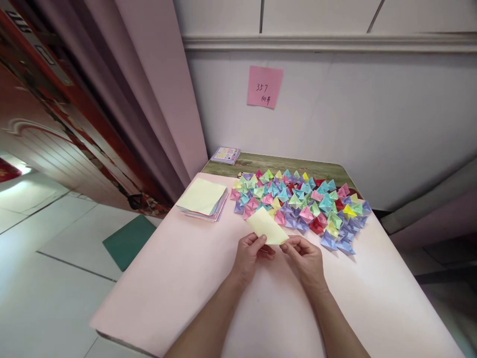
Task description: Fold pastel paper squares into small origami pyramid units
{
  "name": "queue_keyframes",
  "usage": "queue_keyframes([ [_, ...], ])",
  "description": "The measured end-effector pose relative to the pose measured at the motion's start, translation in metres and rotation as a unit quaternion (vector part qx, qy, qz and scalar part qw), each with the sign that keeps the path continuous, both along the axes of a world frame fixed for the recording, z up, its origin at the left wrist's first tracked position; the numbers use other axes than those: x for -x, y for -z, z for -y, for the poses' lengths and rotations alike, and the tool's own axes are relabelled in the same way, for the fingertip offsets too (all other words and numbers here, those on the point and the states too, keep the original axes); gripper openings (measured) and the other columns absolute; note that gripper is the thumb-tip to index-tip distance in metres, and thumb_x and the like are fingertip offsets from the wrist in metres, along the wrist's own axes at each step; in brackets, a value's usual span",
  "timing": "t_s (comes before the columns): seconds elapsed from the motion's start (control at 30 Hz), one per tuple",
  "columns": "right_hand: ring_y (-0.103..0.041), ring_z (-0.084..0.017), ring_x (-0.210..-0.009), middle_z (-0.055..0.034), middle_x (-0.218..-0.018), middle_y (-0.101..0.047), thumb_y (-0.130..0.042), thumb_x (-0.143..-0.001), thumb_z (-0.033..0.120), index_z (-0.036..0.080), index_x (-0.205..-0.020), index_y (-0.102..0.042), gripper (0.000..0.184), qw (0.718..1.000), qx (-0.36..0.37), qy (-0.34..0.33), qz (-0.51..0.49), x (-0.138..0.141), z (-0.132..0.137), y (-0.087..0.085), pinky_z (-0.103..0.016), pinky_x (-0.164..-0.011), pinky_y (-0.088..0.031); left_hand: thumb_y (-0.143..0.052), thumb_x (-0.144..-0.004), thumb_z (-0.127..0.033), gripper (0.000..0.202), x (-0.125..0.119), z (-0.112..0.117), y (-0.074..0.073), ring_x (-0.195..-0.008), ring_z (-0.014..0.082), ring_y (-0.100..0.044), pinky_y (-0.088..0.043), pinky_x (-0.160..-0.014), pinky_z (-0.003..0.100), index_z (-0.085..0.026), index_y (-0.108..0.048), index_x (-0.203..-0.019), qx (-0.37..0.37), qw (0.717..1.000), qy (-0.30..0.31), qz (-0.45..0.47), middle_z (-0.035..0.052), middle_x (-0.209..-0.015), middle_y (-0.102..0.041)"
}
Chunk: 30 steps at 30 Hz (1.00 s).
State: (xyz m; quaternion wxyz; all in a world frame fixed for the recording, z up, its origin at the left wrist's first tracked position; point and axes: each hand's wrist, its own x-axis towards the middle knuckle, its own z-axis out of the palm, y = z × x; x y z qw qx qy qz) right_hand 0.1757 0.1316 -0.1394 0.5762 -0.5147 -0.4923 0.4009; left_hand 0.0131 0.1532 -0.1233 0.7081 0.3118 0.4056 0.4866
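A pale yellow sheet of paper [267, 226] is held between my two hands, raised a little over the table. My left hand [251, 253] pinches its lower left edge, thumb on top and fingers beneath. At the lower right corner, the thumb and fingers of my right hand [306, 256] are closed on the same sheet. Just beyond the hands spread many small folded paper boats [294, 201] in pink, blue, green, yellow, red and purple. To the left lies a stack of square paper [203, 197] with a pale yellow sheet on top.
The pink-covered table [156, 293] meets a white wall, where a pink note [265, 87] is stuck. Small packets [225, 155] lie at the far left corner. A green square [129, 242] rests on the tiled floor, near a purple curtain [164, 74].
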Motion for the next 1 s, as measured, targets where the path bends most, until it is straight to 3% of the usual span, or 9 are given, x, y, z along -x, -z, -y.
queue_keyframes([
  [0.07,-0.059,-0.014,-0.056,-0.0013,-0.062,-0.066,-0.078,-0.074,0.038,0.018,-0.073,-0.069,0.022,0.998,0.044,0.025,-0.046,0.005,0.001,-0.002,-0.024,-0.052,-0.048,-0.075,-0.073,-0.043,0.038,-0.001,0.001,-0.002,-0.059,0.0168,-0.066,-0.054,-0.056,0.025,-0.008,-0.071,-0.086,0.005,1.000,0.001,0.015,0.0079,-0.064,-0.070],
  [0.17,-0.059,-0.014,-0.056,-0.0015,-0.061,-0.066,-0.079,-0.072,0.041,0.017,-0.072,-0.067,0.026,0.993,0.067,0.047,-0.088,0.010,0.002,-0.004,-0.024,-0.054,-0.048,-0.073,-0.075,-0.045,0.040,-0.004,0.003,-0.005,-0.061,0.0185,-0.068,-0.055,-0.058,0.027,-0.008,-0.071,-0.088,0.010,0.999,0.007,0.031,0.0108,-0.069,-0.072],
  [0.4,-0.056,-0.012,-0.051,-0.0003,-0.057,-0.064,-0.079,-0.071,0.044,0.017,-0.069,-0.063,0.031,0.990,0.077,0.078,-0.086,0.015,0.004,-0.007,-0.022,-0.050,-0.044,-0.081,-0.069,-0.035,0.041,-0.007,0.007,-0.009,-0.070,0.0186,-0.070,-0.057,-0.061,0.026,-0.008,-0.071,-0.098,-0.032,0.999,0.014,-0.017,0.0126,-0.087,-0.075],
  [0.8,-0.057,-0.013,-0.050,0.0002,-0.054,-0.062,-0.079,-0.069,0.046,0.018,-0.066,-0.059,0.035,0.988,0.085,0.106,-0.077,0.023,0.006,-0.012,-0.023,-0.049,-0.046,-0.085,-0.063,-0.036,0.039,-0.009,0.006,-0.002,-0.060,0.0175,-0.070,-0.058,-0.059,0.025,-0.007,-0.072,-0.086,0.015,0.999,-0.029,-0.023,0.0109,-0.071,-0.075],
  [0.9,-0.058,-0.013,-0.050,0.0033,-0.058,-0.061,-0.081,-0.068,0.043,0.019,-0.076,-0.058,0.034,0.984,0.080,0.111,-0.114,0.024,0.005,-0.010,-0.023,-0.050,-0.047,-0.086,-0.061,-0.037,0.040,-0.009,0.005,-0.002,-0.060,0.0179,-0.070,-0.058,-0.059,0.025,-0.007,-0.072,-0.085,0.021,0.999,-0.036,-0.027,0.0105,-0.070,-0.074],
  [1.0,-0.060,-0.013,-0.054,0.0045,-0.064,-0.063,-0.082,-0.069,0.041,0.021,-0.097,-0.059,0.042,0.984,0.090,0.064,-0.140,0.023,0.003,-0.008,-0.024,-0.054,-0.049,-0.086,-0.061,-0.037,0.040,-0.007,0.004,-0.002,-0.060,0.0179,-0.070,-0.058,-0.060,0.026,-0.007,-0.072,-0.086,0.010,0.999,-0.036,-0.037,0.0099,-0.070,-0.074],
])
